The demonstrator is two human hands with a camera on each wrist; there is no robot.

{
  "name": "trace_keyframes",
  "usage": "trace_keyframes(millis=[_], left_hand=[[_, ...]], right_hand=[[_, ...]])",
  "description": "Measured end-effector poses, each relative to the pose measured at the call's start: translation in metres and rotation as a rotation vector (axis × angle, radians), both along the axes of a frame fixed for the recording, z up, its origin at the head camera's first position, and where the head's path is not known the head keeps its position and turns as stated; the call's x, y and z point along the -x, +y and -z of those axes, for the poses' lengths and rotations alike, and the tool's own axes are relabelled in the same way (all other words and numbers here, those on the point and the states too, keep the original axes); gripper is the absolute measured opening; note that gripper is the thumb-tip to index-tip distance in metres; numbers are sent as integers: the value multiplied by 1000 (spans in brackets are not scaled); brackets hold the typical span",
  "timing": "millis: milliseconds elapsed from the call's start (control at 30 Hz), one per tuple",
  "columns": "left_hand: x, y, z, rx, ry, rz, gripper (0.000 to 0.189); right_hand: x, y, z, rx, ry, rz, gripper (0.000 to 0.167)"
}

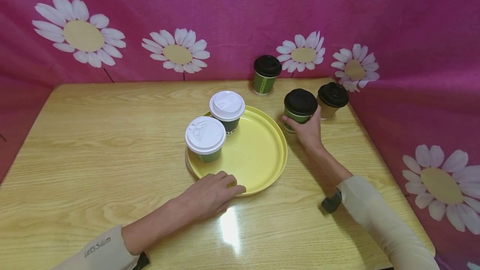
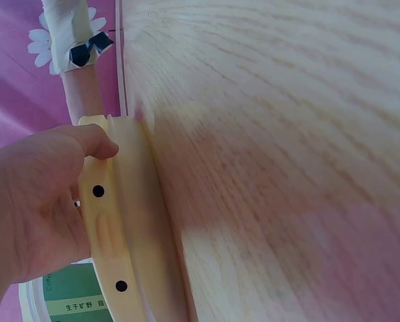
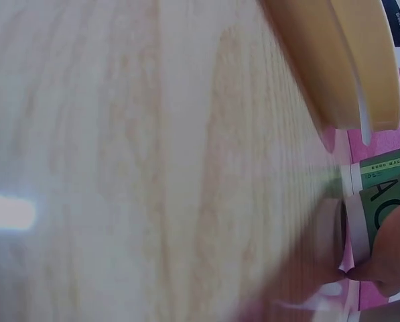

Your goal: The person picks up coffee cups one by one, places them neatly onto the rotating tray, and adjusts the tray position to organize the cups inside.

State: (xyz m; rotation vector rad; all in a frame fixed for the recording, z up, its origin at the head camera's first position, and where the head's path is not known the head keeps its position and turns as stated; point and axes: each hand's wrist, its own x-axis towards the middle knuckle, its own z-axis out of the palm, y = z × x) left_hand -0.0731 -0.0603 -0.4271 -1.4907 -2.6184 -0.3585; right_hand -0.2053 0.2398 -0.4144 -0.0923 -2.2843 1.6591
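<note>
My left hand (image 1: 208, 195) is at the near rim of a round yellow tray (image 1: 262, 170); in the left wrist view the thumb (image 2: 100, 142) lies against the rim and the fingers go behind it. Two paper cups with white lids stand on the tray's left side, a front cup (image 1: 206, 136) and a back cup (image 1: 227, 109). Right of the tray, my right hand (image 1: 309, 130) grips a green paper cup (image 1: 300, 105) with a black lid, thumb on its near side. Whether that cup's base touches the table is unclear.
A second green cup (image 1: 265, 74) with a black lid stands at the table's back edge. Beside the right hand is a brown cup (image 1: 331, 99), also black-lidded. Pink flowered cloth (image 1: 232, 20) hangs behind the wooden table (image 1: 112, 145) and along its right side.
</note>
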Motion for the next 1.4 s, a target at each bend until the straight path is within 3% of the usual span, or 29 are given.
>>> trace_keyframes(millis=[233, 767, 1133, 1400], left_hand=[[0, 0, 0, 9, -8, -2, 32], [-1, 0, 1, -19, 17, -6, 31], [0, 0, -1, 11, -9, -3, 34], [0, 0, -1, 13, -6, -4, 33]], right_hand=[[-8, -2, -4, 0, -28, 22, 88], [-13, 5, -9, 22, 2, 7, 88], [-21, 6, -16, 3, 66, -47, 85], [-31, -2, -26, 33, 54, -84, 85]])
